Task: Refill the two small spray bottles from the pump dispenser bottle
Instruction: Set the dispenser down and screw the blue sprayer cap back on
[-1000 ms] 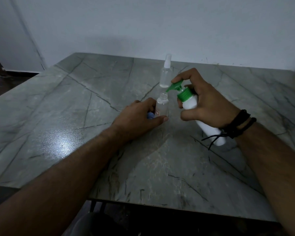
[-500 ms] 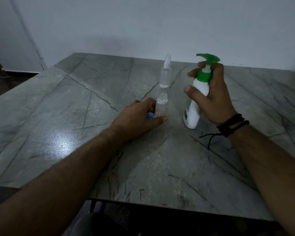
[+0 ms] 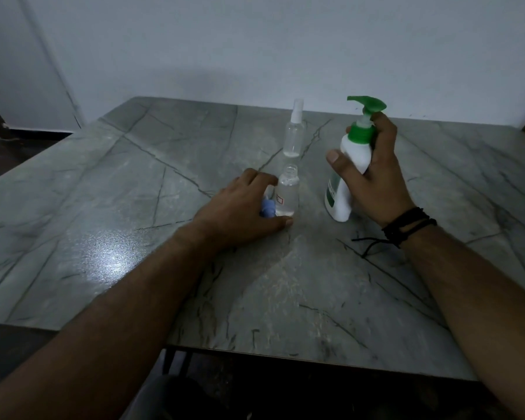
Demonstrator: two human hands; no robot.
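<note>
On the grey stone bench: two small clear bottles and one big white pump bottle.

Near the middle, by the left hand: open bottle, standing up, no top on, mouth bare, red-edged label on its side, a little clear liquid at the bottom. Left hand resting low on the bench, fingers and thumb curled round the foot of this bottle from the left side. Something small and blue tucked between palm and bottle; hard to tell what.

Just behind, farther from the person: capped bottle, standing up, white spray top on, clear, touched by nobody. Close to the open bottle but apart from it.

To the right: pump bottle, white with a green collar and green pump head, standing a bit tilted, foot on or just at the bench. Nozzle pointing left, up high, well above the open bottle's mouth. Right hand gripping the pump bottle round its upper half, fingers wrapped behind, thumb stuck out loose in front on the left. Black cord bands round the right wrist, one loose end hanging down.

Behind the bench: plain pale wall.
</note>
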